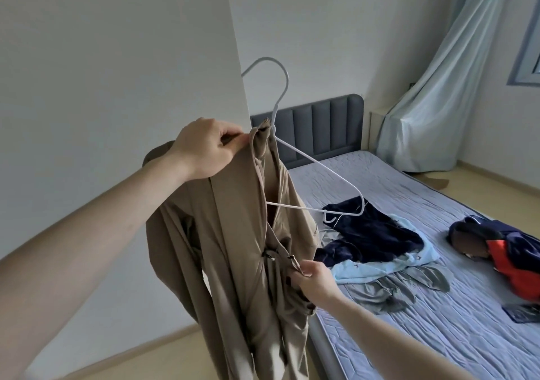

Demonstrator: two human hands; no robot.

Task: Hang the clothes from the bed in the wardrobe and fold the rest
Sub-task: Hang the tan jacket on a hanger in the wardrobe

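Now: left hand (204,148) pinches tan garment (233,233) top; right hand (314,280) grips its waist.

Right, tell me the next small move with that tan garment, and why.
Probably pull its loose shoulder over the bare arm of the white hanger. The tan garment hangs bunched on one side only, the left hand pinching its top and the right hand gripping its waist; that arm juts out uncovered.

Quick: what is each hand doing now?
Left hand: closed, holding the brown garment at its top.
Right hand: closed, pinching the garment lower down.
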